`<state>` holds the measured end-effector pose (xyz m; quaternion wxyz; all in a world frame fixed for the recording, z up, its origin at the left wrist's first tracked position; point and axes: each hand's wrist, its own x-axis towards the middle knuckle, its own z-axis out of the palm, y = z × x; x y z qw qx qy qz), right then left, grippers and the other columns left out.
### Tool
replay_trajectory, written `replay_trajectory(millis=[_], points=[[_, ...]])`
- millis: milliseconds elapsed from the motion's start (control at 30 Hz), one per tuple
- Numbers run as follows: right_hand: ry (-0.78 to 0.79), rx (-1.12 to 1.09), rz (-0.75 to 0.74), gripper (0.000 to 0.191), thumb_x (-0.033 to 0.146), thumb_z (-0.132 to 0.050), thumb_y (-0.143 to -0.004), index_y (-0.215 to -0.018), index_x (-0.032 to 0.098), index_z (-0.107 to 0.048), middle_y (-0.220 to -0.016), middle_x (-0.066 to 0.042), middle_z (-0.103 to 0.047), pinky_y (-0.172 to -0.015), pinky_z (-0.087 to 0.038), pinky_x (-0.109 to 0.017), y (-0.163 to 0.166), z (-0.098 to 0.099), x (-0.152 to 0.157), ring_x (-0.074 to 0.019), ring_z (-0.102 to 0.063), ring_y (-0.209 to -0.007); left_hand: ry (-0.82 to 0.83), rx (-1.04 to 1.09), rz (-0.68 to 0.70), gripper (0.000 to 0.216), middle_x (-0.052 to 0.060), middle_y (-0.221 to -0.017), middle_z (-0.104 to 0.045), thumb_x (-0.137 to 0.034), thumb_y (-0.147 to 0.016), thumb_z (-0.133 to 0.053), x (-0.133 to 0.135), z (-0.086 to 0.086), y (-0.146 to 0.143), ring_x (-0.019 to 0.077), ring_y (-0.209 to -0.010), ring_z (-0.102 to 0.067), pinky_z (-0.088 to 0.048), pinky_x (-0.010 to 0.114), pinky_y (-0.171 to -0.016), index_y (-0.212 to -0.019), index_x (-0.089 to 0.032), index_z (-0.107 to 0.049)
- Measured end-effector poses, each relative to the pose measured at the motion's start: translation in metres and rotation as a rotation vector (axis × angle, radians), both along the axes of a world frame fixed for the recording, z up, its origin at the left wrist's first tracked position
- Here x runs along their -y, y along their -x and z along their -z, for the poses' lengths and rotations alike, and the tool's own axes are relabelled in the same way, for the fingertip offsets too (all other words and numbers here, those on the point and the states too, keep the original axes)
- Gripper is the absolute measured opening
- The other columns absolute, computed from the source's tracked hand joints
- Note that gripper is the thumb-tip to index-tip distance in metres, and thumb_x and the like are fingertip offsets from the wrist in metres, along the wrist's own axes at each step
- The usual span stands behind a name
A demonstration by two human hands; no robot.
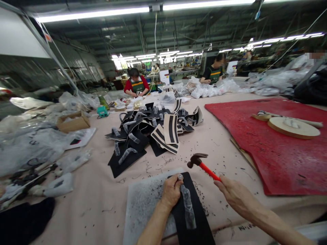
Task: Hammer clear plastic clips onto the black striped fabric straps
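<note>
1. On the worktop (97, 204), right in front of the wearer: one black panel (201, 217) with a plastic-wrapped strap (189, 211), lying partly over a pale pad (145, 204).
2. Left hand (171, 191): fingers closed round a small metal-topped tool, probably a punch (180, 177), at the panel's far end. Tip is hidden, so can't tell if it's seated.
3. Right hand (236, 195): clamped round the handle of a hammer (207, 170). Hammer head is apart from the punch, off to its right.
4. Doing it well, my read: keep the punch square to the panel, with the pad fully behind the tip. Grip low so the top stays clear of the fingers. One flat, firm blow should beat several glancing ones. Strap is close; keep the tip off it.
5. Brush off the black specks (201, 194) now and then; grit under the panel could tilt it.
6. Counts at the hands: 1 hammer, 1 punch, 1 pad, 1 panel, 1 strap.
7. Counts beyond: 1 pile (141, 132) of black panels, overlapping too much to count; 2 striped pieces (171, 129) plain at its near side, more partly hidden. 1 red sheet (237, 136), 1 carton (74, 122), 1 teal box (102, 111).
</note>
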<state>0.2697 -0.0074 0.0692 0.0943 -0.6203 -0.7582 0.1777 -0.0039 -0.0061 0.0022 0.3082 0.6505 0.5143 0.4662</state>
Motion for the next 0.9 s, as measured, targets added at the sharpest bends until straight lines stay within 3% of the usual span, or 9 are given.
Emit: replay_trajectory(millis=[100,200,300,400,533,700,800,900], points=[[0.064,0.06,0.124,0.035,0.037,-0.032,-0.101,-0.082,0.021,-0.056,-0.069,-0.007,-0.065,-0.06,-0.038,-0.032,-0.014,0.032,-0.008,-0.0231,-0.062,-0.063,0.004,0.013,-0.007,0.018,0.003,-0.082,-0.071,-0.016,-0.089,-0.054,0.0,-0.002,0.0,0.0193,-0.077,-0.065,-0.048,0.027,-0.075,-0.09,-0.021,-0.071],[-0.186,0.165,0.107,0.029,0.026,-0.037,-0.096,-0.11,0.014,-0.06,-0.098,-0.017,-0.067,-0.071,-0.046,-0.039,-0.005,0.048,-0.002,-0.0293,-0.065,-0.083,0.012,0.016,-0.01,0.018,0.003,-0.083,-0.072,-0.016,-0.088,-0.054,0.0,-0.002,0.0,0.0195,-0.078,-0.066,-0.049,0.028,-0.076,-0.09,-0.02,-0.071],[-0.397,0.054,-0.228,0.052,0.012,-0.04,-0.09,-0.141,0.018,-0.044,-0.14,-0.017,-0.051,-0.097,-0.044,-0.044,0.03,0.036,0.015,-0.0293,-0.053,-0.121,0.028,0.013,-0.016,0.018,0.004,-0.086,-0.073,-0.018,-0.088,-0.054,0.0,-0.002,0.0,0.0202,-0.082,-0.067,-0.05,0.029,-0.079,-0.091,-0.02,-0.072],[-0.305,-0.025,-0.622,0.07,0.001,-0.047,-0.074,-0.14,0.026,-0.048,-0.151,-0.008,-0.042,-0.106,-0.039,-0.041,0.069,0.02,0.028,-0.0252,-0.047,-0.129,0.035,0.015,-0.019,0.018,0.004,-0.087,-0.074,-0.02,-0.088,-0.054,0.001,-0.004,0.0,0.0202,-0.082,-0.067,-0.051,0.03,-0.08,-0.092,-0.02,-0.072],[-0.309,0.07,-0.721,0.057,0.0,-0.051,-0.069,-0.121,0.02,-0.06,-0.147,-0.008,-0.048,-0.102,-0.042,-0.047,0.094,0.022,0.034,-0.0303,-0.052,-0.122,0.102,0.119,-0.107,0.016,0.005,-0.084,-0.075,-0.027,-0.086,-0.059,-0.004,0.0,-0.001,0.0202,-0.08,-0.069,-0.053,0.031,-0.078,-0.086,-0.019,-0.073],[-0.425,0.149,-0.699,0.027,0.002,-0.052,-0.081,-0.101,0.018,-0.063,-0.109,-0.009,-0.066,-0.094,-0.044,-0.04,0.096,0.016,0.029,-0.0226,-0.062,-0.091,0.191,0.725,-0.473,0.034,0.006,-0.075,-0.073,-0.046,-0.076,-0.071,-0.02,-0.001,0.008,0.0206,-0.071,-0.071,-0.059,0.034,-0.071,-0.081,-0.012,-0.067],[-0.417,0.194,-0.587,0.007,0.014,-0.055,-0.091,-0.091,0.018,-0.061,-0.085,-0.007,-0.065,-0.077,-0.047,-0.036,0.098,0.0,0.025,-0.0222,-0.063,-0.076,0.118,0.881,-0.574,0.039,0.006,-0.075,-0.072,-0.045,-0.068,-0.08,-0.024,-0.024,0.025,0.0199,-0.071,-0.072,-0.061,0.034,-0.071,-0.083,-0.011,-0.066],[-0.326,0.221,-0.362,0.01,0.024,-0.055,-0.096,-0.098,0.016,-0.061,-0.08,-0.007,-0.068,-0.063,-0.044,-0.031,0.103,-0.012,0.023,-0.0226,-0.066,-0.07,-0.041,0.865,-0.587,0.037,0.004,-0.077,-0.072,-0.044,-0.071,-0.079,-0.02,-0.056,0.042,0.0191,-0.073,-0.073,-0.061,0.035,-0.075,-0.087,-0.012,-0.068]])
